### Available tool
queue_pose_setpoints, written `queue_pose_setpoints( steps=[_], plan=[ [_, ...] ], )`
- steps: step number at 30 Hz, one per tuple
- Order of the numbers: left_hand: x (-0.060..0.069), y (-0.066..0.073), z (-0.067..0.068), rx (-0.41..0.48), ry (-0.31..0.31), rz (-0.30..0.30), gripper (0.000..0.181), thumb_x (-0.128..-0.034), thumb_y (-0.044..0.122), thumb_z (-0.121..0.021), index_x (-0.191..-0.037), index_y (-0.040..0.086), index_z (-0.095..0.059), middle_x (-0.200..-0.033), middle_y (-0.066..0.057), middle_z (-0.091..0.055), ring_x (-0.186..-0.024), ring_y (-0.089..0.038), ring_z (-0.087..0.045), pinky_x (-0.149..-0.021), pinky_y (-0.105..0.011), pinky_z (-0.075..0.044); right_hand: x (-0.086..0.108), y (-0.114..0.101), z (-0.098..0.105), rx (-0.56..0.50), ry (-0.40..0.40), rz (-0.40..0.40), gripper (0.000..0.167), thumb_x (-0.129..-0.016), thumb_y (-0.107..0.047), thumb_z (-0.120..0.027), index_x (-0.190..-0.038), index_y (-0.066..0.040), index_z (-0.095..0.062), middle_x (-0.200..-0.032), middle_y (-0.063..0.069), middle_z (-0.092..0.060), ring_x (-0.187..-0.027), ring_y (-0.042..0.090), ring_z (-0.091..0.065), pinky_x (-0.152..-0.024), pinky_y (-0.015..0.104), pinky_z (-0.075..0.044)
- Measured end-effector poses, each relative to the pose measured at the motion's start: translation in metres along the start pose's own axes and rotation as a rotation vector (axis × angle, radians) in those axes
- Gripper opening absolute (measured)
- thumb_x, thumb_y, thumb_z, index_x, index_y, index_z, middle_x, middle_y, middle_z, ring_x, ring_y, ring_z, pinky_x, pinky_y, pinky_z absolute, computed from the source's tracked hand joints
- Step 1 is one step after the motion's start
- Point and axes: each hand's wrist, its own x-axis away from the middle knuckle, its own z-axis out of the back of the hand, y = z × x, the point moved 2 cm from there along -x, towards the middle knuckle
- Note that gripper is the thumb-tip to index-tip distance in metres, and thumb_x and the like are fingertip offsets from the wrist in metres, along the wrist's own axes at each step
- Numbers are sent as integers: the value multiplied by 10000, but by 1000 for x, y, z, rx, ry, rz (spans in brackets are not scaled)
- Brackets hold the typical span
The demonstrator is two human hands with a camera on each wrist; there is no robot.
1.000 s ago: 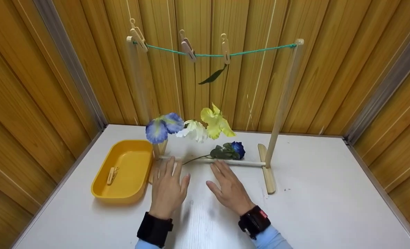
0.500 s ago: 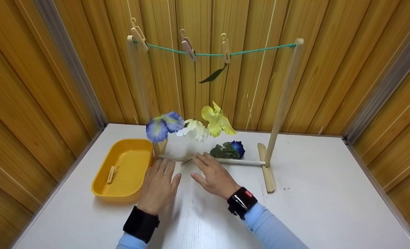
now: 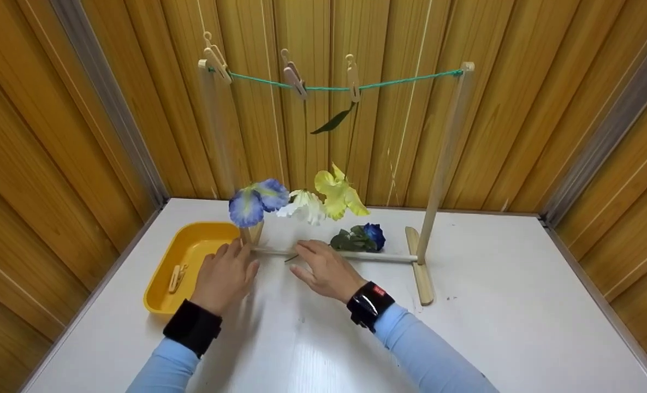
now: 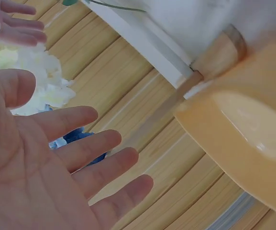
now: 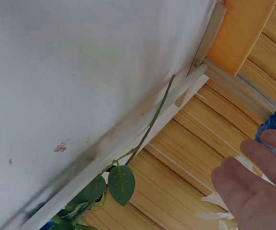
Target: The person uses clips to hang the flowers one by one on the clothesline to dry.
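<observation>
My left hand [image 3: 224, 279] hovers at the right side of the yellow tray [image 4: 219, 143], its fingers extended and holding nothing. A clothespin [image 3: 176, 279] lies inside that tray. Over the stem of a blue rose [image 3: 374, 237] is my right hand [image 3: 327, 271], fingers relaxed; in the right wrist view the stem [image 5: 159, 110] lies across the rack's bottom bar, apart from the hand. Above, a purple-blue flower [image 3: 247, 206], a white flower [image 3: 304, 207] and a yellow flower [image 3: 338, 194] hang head down from the green string [image 3: 323, 88].
Clothespins grip the string, among them a pinkish one [image 3: 295, 79] and a beige one [image 3: 352, 82]. The rack's right post [image 3: 443, 164] rises from a wooden foot [image 3: 420, 273]. Wood-patterned panels [image 3: 520, 109] enclose the white table [image 3: 509, 316].
My left hand has moved left, from the bottom bar to beside the tray. My right hand has also shifted left, over the rose's stem. The rose has stayed put.
</observation>
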Motion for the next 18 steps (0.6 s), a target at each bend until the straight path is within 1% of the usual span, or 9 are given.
queue_pose_setpoints(
  steps=[2,5,8,10,12,15,18],
  plan=[
    [-3,-6,3,31,-60,29,494,-1076,342,-529,-1420,-11,-571,-1416,-268,-567,-1229,-456,-578,-996,-607,-504,-4,0,1,-8,2,9,450,-1051,-278,-603,-1366,44,-609,-1361,242,-626,-1281,372,-594,-1104,460,-467],
    [-7,-14,9,43,-124,51,484,-1092,333,-480,-1410,-23,-564,-1431,-285,-553,-1248,-477,-561,-1023,-628,-478,-10,-1,1,-43,-11,0,450,-1053,-281,-595,-1356,50,-618,-1358,243,-631,-1273,379,-602,-1097,459,-475],
    [-11,-23,12,30,-156,39,450,-1098,304,-465,-1358,-43,-585,-1402,-304,-565,-1219,-497,-570,-1008,-643,-484,-16,0,1,-69,-30,-27,443,-1067,-287,-566,-1348,50,-626,-1354,229,-638,-1264,366,-612,-1085,453,-487],
    [-14,-28,14,21,-184,35,450,-1100,297,-465,-1352,-57,-582,-1394,-320,-563,-1218,-512,-566,-1013,-652,-478,-20,1,0,-79,-32,-48,425,-1069,-275,-559,-1338,45,-635,-1340,218,-648,-1249,354,-623,-1075,446,-496],
    [-18,-33,13,30,-220,47,468,-1103,293,-457,-1369,-76,-567,-1403,-338,-547,-1241,-529,-546,-1042,-665,-449,-23,2,0,-79,-23,-66,403,-1066,-260,-563,-1320,40,-649,-1314,208,-663,-1223,343,-637,-1057,436,-510],
    [-23,-43,11,57,-279,94,492,-1105,280,-449,-1401,-103,-537,-1421,-364,-517,-1280,-549,-512,-1076,-672,-412,-26,3,-2,-74,-7,-74,365,-1053,-233,-578,-1291,29,-668,-1263,191,-685,-1167,326,-661,-1020,415,-536],
    [-26,-53,8,86,-348,149,514,-1111,277,-425,-1422,-126,-502,-1428,-384,-490,-1292,-555,-489,-1099,-664,-392,-29,3,-4,-75,-6,-83,354,-1053,-239,-578,-1276,17,-679,-1232,176,-696,-1133,308,-674,-992,395,-553]
  ],
)
